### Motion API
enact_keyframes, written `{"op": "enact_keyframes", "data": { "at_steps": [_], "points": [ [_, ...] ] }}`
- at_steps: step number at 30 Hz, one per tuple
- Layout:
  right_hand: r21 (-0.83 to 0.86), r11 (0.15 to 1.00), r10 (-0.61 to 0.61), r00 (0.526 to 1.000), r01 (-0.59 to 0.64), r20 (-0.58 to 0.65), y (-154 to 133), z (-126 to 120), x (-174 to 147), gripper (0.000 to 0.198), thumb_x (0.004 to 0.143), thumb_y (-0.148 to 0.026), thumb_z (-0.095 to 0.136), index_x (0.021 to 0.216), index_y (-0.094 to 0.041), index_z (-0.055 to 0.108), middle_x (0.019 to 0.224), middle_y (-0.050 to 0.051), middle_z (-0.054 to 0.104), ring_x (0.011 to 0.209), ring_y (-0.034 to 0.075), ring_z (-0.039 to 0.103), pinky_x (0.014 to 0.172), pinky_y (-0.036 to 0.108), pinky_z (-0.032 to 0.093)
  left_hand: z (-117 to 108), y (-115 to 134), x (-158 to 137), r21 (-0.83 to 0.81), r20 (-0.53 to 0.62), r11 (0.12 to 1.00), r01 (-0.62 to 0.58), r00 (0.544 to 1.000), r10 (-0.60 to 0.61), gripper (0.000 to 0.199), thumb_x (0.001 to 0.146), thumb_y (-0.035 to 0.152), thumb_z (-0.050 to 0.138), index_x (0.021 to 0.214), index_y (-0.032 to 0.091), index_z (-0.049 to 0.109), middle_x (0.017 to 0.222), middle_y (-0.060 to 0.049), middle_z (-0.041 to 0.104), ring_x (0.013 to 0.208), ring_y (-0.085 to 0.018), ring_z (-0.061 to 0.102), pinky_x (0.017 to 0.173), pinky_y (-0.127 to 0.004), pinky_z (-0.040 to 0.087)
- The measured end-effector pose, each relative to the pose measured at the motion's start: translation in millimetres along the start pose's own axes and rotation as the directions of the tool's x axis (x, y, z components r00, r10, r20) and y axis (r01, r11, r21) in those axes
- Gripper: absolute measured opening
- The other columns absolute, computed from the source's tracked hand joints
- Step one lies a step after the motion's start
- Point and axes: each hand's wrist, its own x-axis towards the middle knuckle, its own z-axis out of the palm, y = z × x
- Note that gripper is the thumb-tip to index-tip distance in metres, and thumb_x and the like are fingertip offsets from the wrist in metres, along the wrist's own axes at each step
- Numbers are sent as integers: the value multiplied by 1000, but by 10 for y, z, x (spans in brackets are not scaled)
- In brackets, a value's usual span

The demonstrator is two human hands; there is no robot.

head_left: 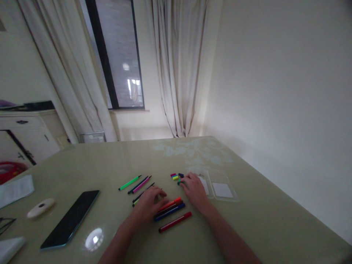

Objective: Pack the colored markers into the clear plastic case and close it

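Note:
My left hand (151,202) hovers low over the table, fingers curved, with a gap between thumb and forefinger. Beneath it lies a yellow-green marker (134,204), partly hidden, beside an uncapped black marker (144,193). Farther left are uncapped green (129,182), black and pink (141,184) markers. My right hand (194,189) has its fingertips closed on a small green marker cap (179,181). Pink, yellow (175,178) and dark (180,175) caps lie close by. Between my forearms are capped orange (176,201), blue (170,212) and dark red (175,222) markers.
An open clear plastic case (233,196) with white inserts lies right of my right hand. At left are a black phone-like slab (71,220), a cream oval object (40,208) and a white sheet (16,190). A wall borders the table (275,220) on the right.

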Motion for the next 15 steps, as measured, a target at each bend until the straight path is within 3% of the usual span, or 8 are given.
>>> {"op": "enact_keyframes", "data": {
  "at_steps": [2,4,6,15],
  "points": [
    [-50,999,-13,1000,14,29,-36,28,-13,14,93,-19,64,100,-21,76,110,8,69,107,24,60,95,34,44,-123,-139,18,28,-124,993,116,986,-112,26,93,40,55,94,21,73,97,-8,75,90,-24,67,83,-33,49],
    [-70,997,-15,999,17,37,-67,43,-16,11,92,-20,66,97,-21,76,111,8,68,108,25,59,95,34,44,-262,-293,15,60,-261,956,286,929,-261,27,93,38,51,97,21,72,99,-8,76,89,-25,68,82,-35,50],
    [-75,997,-15,999,18,46,-80,48,-16,9,92,-20,67,94,-20,76,112,8,68,108,25,59,95,35,43,-367,-420,-8,88,-326,928,362,891,-317,27,92,37,51,97,22,73,101,-8,76,93,-26,69,85,-36,49],
    [-60,998,-32,996,37,79,-94,31,-41,11,91,-18,67,96,-21,75,116,8,69,112,26,59,97,38,42,-327,-455,-46,152,-166,950,272,955,-247,18,87,35,62,90,22,74,94,-5,76,90,-25,70,82,-34,50]
  ]
}}
